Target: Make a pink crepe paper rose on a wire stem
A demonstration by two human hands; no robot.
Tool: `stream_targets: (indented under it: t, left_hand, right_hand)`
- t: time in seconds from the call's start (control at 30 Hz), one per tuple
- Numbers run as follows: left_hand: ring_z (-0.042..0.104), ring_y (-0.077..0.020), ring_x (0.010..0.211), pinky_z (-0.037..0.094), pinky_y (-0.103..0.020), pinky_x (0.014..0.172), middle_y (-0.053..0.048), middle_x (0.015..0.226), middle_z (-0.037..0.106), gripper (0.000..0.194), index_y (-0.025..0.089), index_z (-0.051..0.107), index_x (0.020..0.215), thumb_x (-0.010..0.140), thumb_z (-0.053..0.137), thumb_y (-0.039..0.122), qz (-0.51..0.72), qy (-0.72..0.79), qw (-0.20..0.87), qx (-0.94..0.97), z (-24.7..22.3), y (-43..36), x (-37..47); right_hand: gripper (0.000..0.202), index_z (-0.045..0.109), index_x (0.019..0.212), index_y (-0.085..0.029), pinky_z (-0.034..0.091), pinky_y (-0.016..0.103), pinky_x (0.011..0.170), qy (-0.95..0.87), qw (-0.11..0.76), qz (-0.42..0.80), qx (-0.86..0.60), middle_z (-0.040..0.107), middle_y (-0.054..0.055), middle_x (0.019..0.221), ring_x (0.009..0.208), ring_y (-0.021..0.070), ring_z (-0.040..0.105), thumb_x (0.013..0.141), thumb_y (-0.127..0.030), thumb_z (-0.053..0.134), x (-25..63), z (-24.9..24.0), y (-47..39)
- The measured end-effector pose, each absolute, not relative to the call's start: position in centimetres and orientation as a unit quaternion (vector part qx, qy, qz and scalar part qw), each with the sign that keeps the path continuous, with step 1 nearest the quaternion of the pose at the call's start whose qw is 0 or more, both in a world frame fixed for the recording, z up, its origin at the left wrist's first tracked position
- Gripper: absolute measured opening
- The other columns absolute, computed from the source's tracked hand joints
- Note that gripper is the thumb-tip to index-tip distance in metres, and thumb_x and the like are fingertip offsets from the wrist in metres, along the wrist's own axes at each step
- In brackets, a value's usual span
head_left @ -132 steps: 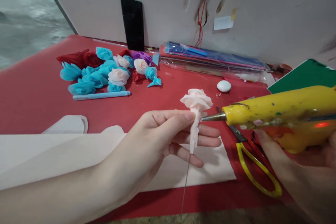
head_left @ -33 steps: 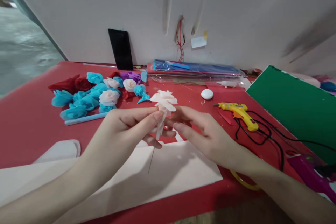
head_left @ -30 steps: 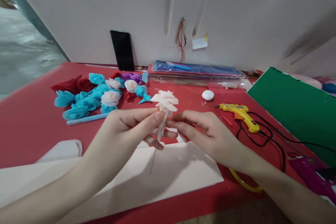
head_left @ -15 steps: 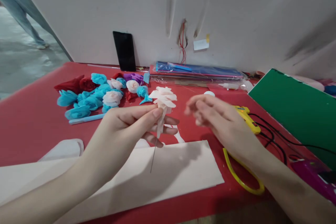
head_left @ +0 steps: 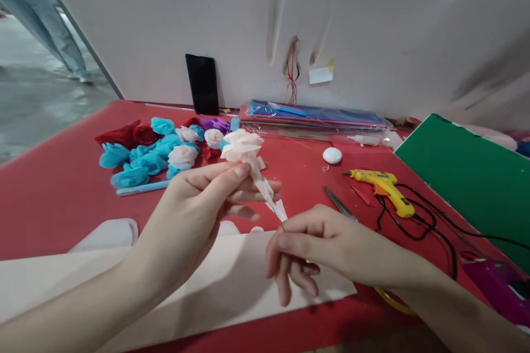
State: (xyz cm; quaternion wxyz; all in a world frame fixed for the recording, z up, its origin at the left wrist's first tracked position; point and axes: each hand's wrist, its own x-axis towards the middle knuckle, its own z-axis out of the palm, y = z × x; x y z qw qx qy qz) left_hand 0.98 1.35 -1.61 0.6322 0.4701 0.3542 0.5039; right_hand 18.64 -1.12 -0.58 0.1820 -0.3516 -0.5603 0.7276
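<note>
A pale pink paper flower (head_left: 244,146) is upright in the middle of the view, tilted slightly left. My left hand (head_left: 192,201) pinches it just under the petals with thumb and forefinger; the other fingers are loosely spread. Its stem, wrapped in pale crepe paper (head_left: 263,187), slants down to the right. At the lower end my right hand (head_left: 317,242) pinches the thin stem wire, thumb against forefinger. Below both hands lies a long cream paper sheet (head_left: 248,287). Scissors (head_left: 342,203) are partly hidden under my right forearm, with a yellow handle (head_left: 393,302) showing.
Blue, white, red and purple paper flowers (head_left: 147,162) are heaped at the left. A yellow glue gun (head_left: 383,185) with black cords, a white egg-shaped object (head_left: 332,155) and a green board (head_left: 467,182) are on the right. A phone (head_left: 202,85) leans on the wall.
My right hand has come down and left, and now pinches the stem wire. The flower has tilted, its stem end swinging right. The glue gun and white egg-shaped object are now uncovered.
</note>
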Motion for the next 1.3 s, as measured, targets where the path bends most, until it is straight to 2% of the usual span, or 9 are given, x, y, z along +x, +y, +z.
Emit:
stream_targets:
  t: [0.13,0.23,0.33,0.4,0.47,0.63,0.83,1.17,1.3]
  left_hand:
    - [0.059,-0.0049,0.06,0.052,-0.008,0.056,0.004,0.066,0.066,0.026,0.021,0.07,0.062,0.083,0.056,0.028,0.512,0.374,0.596,0.493,-1.5,1.3,0.8]
    - [0.061,-0.0051,0.061,0.052,-0.008,0.059,0.004,0.064,0.066,0.03,0.021,0.069,0.06,0.085,0.054,0.029,0.509,0.371,0.574,0.524,-1.4,1.1,0.7]
    - [0.061,-0.0056,0.06,0.053,-0.009,0.061,0.004,0.062,0.066,0.031,0.022,0.069,0.06,0.086,0.054,0.03,0.51,0.363,0.567,0.535,-1.6,1.1,0.6]
    - [0.06,-0.0053,0.059,0.053,-0.009,0.059,0.005,0.065,0.067,0.028,0.024,0.071,0.065,0.086,0.054,0.031,0.51,0.35,0.565,0.545,-1.8,1.1,0.6]
    - [0.06,-0.0052,0.06,0.052,-0.008,0.057,0.005,0.068,0.069,0.025,0.026,0.072,0.069,0.086,0.054,0.032,0.509,0.341,0.556,0.562,-1.9,1.0,0.5]
    - [0.063,-0.0057,0.064,0.052,-0.007,0.057,0.007,0.069,0.07,0.029,0.027,0.071,0.065,0.087,0.052,0.029,0.497,0.346,0.513,0.608,-1.8,0.7,0.5]
    - [0.063,-0.006,0.058,0.052,-0.007,0.052,0.008,0.065,0.07,0.027,0.028,0.072,0.064,0.084,0.054,0.025,0.49,0.356,0.507,0.614,-1.7,0.8,0.8]
    - [0.063,-0.0085,0.058,0.051,-0.011,0.049,0.003,0.063,0.069,0.03,0.022,0.071,0.062,0.085,0.052,0.026,0.493,0.351,0.536,0.589,-2.1,0.9,0.6]
    - [0.061,-0.0094,0.058,0.051,-0.013,0.051,0.002,0.063,0.069,0.03,0.021,0.069,0.061,0.085,0.053,0.025,0.477,0.356,0.567,0.569,-1.8,0.9,0.9]
  right_hand:
    - [0.038,0.063,0.081,-0.012,0.039,0.017,0.048,-0.584,0.174,0.68,-0.407,0.065,0.004,0.068,0.046,0.0047,0.046,0.09,-0.043,0.043,18.8,-0.1,-1.4]
    - [0.043,0.062,0.069,-0.015,0.033,0.018,0.038,-0.628,0.211,0.57,-0.486,0.059,0.0,0.05,0.037,0.0058,0.042,0.089,-0.047,0.042,19.7,0.4,-1.0]
    - [0.023,0.063,0.065,-0.016,0.035,0.02,0.042,-0.683,0.365,0.209,-0.597,0.048,-0.005,0.043,0.04,0.0071,0.042,0.081,-0.032,0.059,20.6,0.6,-0.2]
    - [0.011,0.067,0.086,-0.017,0.043,0.02,0.053,-0.683,0.447,0.029,-0.577,0.062,-0.001,0.069,0.055,0.0087,0.053,0.075,-0.016,0.064,20.8,0.7,0.2]
    - [0.013,0.067,0.088,-0.018,0.046,0.019,0.058,-0.705,0.457,0.041,-0.542,0.065,0.001,0.086,0.068,0.0098,0.057,0.077,-0.014,0.062,20.5,0.8,0.2]
    - [0.011,0.07,0.077,-0.021,0.046,0.019,0.056,-0.684,0.41,0.303,-0.522,0.066,-0.001,0.077,0.074,0.0117,0.061,0.08,-0.026,0.061,18.6,1.4,-0.4]
    - [0.006,0.071,0.077,-0.02,0.047,0.021,0.065,-0.661,0.391,0.409,-0.492,0.064,-0.003,0.074,0.073,0.0106,0.06,0.077,-0.021,0.065,17.3,1.7,-0.4]
    - [0.005,0.069,0.072,-0.023,0.044,0.026,0.055,-0.626,0.551,0.074,-0.547,0.066,-0.001,0.069,0.059,0.013,0.056,0.075,-0.023,0.066,22.5,0.8,3.6]
    - [0.014,0.069,0.073,-0.018,0.044,0.033,0.062,-0.614,0.438,-0.171,-0.634,0.068,0.007,0.078,0.067,0.0195,0.059,0.08,-0.025,0.058,26.6,-0.1,6.7]
